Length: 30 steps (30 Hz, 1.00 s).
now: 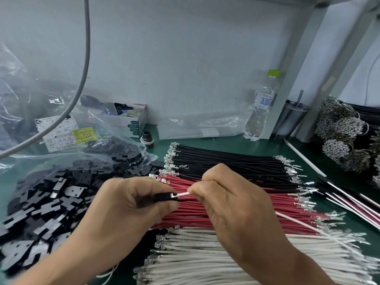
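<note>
My left hand (131, 204) pinches a small black connector housing (164, 197) between thumb and fingers. My right hand (232, 200) pinches a white wire (183, 194) near its metal terminal, whose tip meets the housing's opening. The wire trails away to the right past my wrist. Both hands hover over the bundle of red wires (287, 208), which lies between a bundle of black wires (226, 161) and a bundle of white wires (205, 254).
A heap of black flat parts (51, 202) spills from a clear plastic bag (61, 140) at left. At the back stand a small cardboard box (131, 122), a water bottle (259, 112) and a dark tumbler (292, 120). Terminal bundles (341, 130) lie far right on the green mat (242, 145).
</note>
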Tool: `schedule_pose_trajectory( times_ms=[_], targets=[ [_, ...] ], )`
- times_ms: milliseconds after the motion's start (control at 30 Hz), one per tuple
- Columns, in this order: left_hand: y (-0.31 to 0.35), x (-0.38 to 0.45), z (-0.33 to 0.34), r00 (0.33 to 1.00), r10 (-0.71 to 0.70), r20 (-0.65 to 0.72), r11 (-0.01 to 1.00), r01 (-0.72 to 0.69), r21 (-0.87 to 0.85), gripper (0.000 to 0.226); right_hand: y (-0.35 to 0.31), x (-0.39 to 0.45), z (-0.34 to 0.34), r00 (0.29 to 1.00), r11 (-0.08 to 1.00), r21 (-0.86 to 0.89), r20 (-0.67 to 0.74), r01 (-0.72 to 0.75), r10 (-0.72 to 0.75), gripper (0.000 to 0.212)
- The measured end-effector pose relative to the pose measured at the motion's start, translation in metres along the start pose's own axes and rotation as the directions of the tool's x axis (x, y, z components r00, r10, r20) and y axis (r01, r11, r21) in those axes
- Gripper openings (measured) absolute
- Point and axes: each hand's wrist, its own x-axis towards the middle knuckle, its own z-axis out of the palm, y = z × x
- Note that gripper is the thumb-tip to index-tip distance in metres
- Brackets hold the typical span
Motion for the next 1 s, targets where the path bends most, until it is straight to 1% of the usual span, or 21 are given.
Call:
schedule_pose_trajectory(
  times_ms=[133,200,267,300,367,467,633,667,733,800,867,900,933,967,1000],
  targets=[
    [0.000,-0.001,0.000,0.998,-0.038,0.049,0.988,0.045,-0.147,0.014,-0.006,-0.002,0.008,0.999,0.986,0.163,0.002,-0.047,0.048,0.010],
    [0.000,0.000,-0.001,0.997,-0.036,0.072,0.986,0.047,-0.162,0.014,-0.005,-0.003,0.008,0.996,0.966,0.242,0.017,-0.093,0.091,0.014],
    [-0.001,0.001,-0.001,0.996,-0.040,0.083,0.981,0.055,-0.185,0.014,0.001,-0.002,0.004,0.987,0.948,0.274,0.041,-0.160,0.155,0.018],
    [-0.001,0.002,0.000,0.996,-0.046,0.081,0.978,0.061,-0.198,0.014,0.003,-0.001,0.002,0.984,0.949,0.259,0.053,-0.181,0.173,0.020],
    [-0.001,0.001,0.001,0.997,-0.029,0.068,0.979,0.042,-0.198,0.012,0.004,0.000,0.001,0.985,0.963,0.207,0.066,-0.173,0.163,0.023],
    [-0.002,-0.001,0.000,0.998,0.041,0.054,0.995,-0.036,-0.092,0.009,-0.001,0.000,0.004,0.995,0.982,0.162,0.050,-0.096,0.089,0.023],
    [0.002,-0.004,-0.001,0.993,0.090,0.076,0.996,-0.090,-0.005,0.008,-0.003,-0.005,0.006,1.000,0.992,0.128,0.027,-0.018,0.014,0.023],
    [0.001,-0.002,-0.002,0.993,0.094,0.071,0.995,-0.093,-0.020,0.008,-0.001,-0.003,0.005,1.000,0.993,0.116,0.005,-0.006,0.006,0.023],
    [0.001,0.001,-0.005,0.996,0.072,0.046,0.990,-0.066,-0.123,0.010,0.001,0.001,0.001,0.998,0.997,0.075,-0.057,-0.002,0.006,0.023],
    [0.001,0.005,-0.008,0.997,0.074,0.011,0.979,-0.070,-0.193,0.013,0.005,0.005,-0.006,0.996,0.998,0.058,-0.081,-0.032,0.036,0.023],
    [0.002,0.007,-0.013,0.996,0.078,-0.051,0.971,-0.088,-0.221,0.015,0.010,0.006,-0.012,0.992,0.990,0.073,-0.019,-0.120,0.121,0.026],
    [0.002,0.008,-0.018,0.995,0.055,-0.086,0.965,-0.075,-0.252,0.019,0.013,0.005,-0.014,0.986,0.984,0.070,0.009,-0.167,0.167,0.030],
    [0.001,0.010,-0.023,0.994,0.027,-0.109,0.959,-0.056,-0.276,0.022,0.017,0.005,-0.016,0.981,0.980,0.045,0.007,-0.192,0.192,0.032],
    [-0.001,0.013,-0.029,0.993,0.000,-0.121,0.960,-0.034,-0.277,0.023,0.019,0.006,-0.019,0.979,0.979,0.029,-0.027,-0.199,0.200,0.031],
    [-0.004,0.016,-0.036,0.991,-0.008,-0.135,0.969,-0.026,-0.245,0.024,0.022,0.008,-0.024,0.975,0.979,0.025,-0.092,-0.201,0.202,0.029]
  ],
)
